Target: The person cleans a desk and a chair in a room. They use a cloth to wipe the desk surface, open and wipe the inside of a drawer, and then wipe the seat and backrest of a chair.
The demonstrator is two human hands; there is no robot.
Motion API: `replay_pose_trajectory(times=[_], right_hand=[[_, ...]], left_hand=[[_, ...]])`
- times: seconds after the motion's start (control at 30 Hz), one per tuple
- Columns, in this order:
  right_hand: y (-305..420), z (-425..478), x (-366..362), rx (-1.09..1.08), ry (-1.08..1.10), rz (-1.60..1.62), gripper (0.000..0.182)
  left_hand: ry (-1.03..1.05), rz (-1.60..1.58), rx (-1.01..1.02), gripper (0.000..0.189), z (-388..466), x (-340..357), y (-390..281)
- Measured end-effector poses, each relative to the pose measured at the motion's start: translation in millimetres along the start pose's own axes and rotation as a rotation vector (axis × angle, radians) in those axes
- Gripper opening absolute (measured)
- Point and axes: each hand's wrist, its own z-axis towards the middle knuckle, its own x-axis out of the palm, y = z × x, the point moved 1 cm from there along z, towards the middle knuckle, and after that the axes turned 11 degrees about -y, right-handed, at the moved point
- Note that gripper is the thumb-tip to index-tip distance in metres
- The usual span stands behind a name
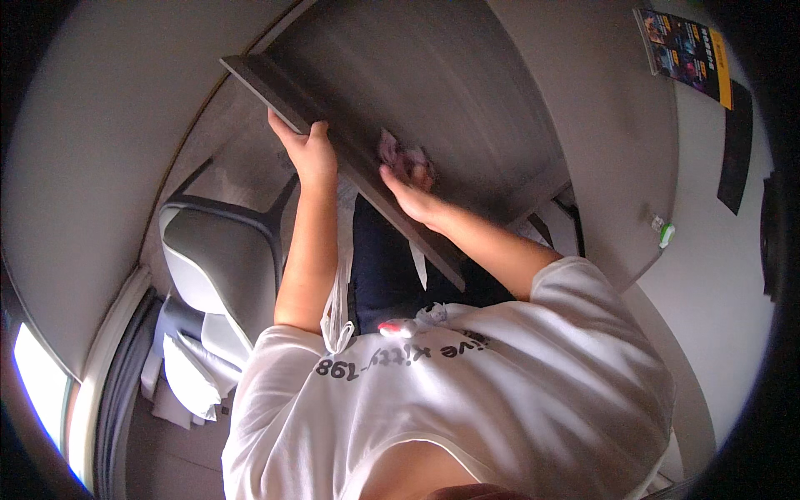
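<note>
A dark wood-grain panel with a raised edge (462, 94) slants across the view before me, tilted. My left hand (309, 150) grips its near edge towards the upper left, thumb on the upper side and fingers around the rim. Lower right of it, my right hand (409, 190) holds a crumpled pinkish-purple cloth (406, 159) against the panel's face; hand and cloth are slightly blurred. Whether the panel is a tabletop or another furniture part, I cannot tell. A white ribbon-like strip (337, 312) hangs beside my left forearm.
A grey and white chair (219, 250) stands at the left, with white cushions (187, 375) below it. Grey curtains (128, 350) hang by a bright window (40, 375). On the right wall are a printed poster (684, 56) and a small green-and-white item (667, 235).
</note>
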Motion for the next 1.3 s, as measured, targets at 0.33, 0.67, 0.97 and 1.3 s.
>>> replay_pose_trajectory(times=[0.33,0.67,0.97,1.3], right_hand=[[97.1,71.5,12.0,-0.604,-0.327,-0.143,0.061],[-81.8,-35.0,-69.3,-0.633,-0.344,-0.937,0.059],[-138.6,-35.7,-65.0,-0.24,-0.524,-0.865,0.054],[-12.7,68.3,-29.5,-0.617,-0.886,-0.538,0.055]], left_hand=[[0.025,-0.05,-0.022,0.082,4.8,-1.6,2.4],[0.034,-0.016,0.02,0.08,0.4,0.2,-0.6],[0.045,-0.009,0.055,0.077,1.7,0.6,4.1],[0.032,-0.117,-0.021,0.078,2.4,2.9,10.7]])
